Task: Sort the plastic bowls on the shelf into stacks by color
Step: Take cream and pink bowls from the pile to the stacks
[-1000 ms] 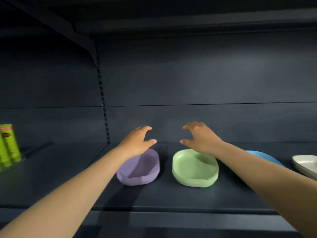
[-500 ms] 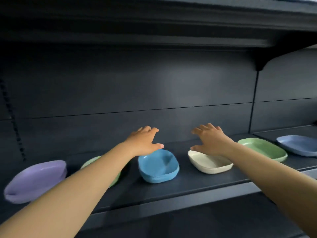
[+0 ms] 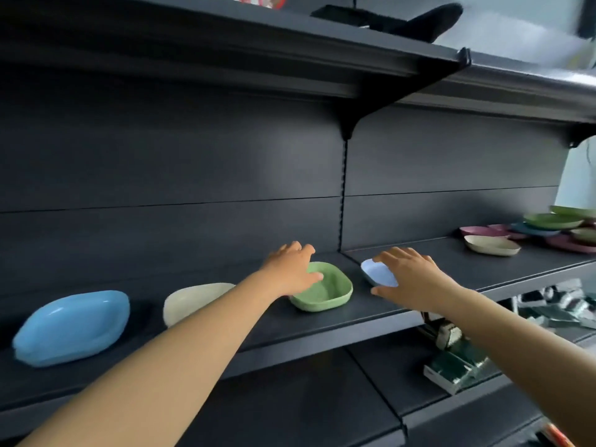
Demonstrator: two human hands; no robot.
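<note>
Along the dark shelf [image 3: 371,312] stand a bright blue bowl stack [image 3: 72,327] at the left, a cream bowl [image 3: 190,300], a green bowl [image 3: 325,290] and a pale blue bowl [image 3: 377,272]. My left hand [image 3: 290,267] hovers over the green bowl's left rim, fingers spread and holding nothing. Over the pale blue bowl my right hand [image 3: 409,275] spreads its fingers and covers most of it. Whether either hand touches a bowl is unclear. At the far right lies a mixed pile of bowls [image 3: 548,232] in green, pink, blue and cream.
An upper shelf [image 3: 290,59] overhangs close above. A bracket and slotted upright [image 3: 345,175] split the back panel behind the bowls. The lower shelf at the right holds dark green boxes [image 3: 451,366]. Bare shelf lies between the pale blue bowl and the mixed pile.
The view has swept right along the shelf: the purple bowl is out of view, and the mixed pile has appeared. Both hands moved right, from the blue and cream bowls to the green and pale blue ones.
</note>
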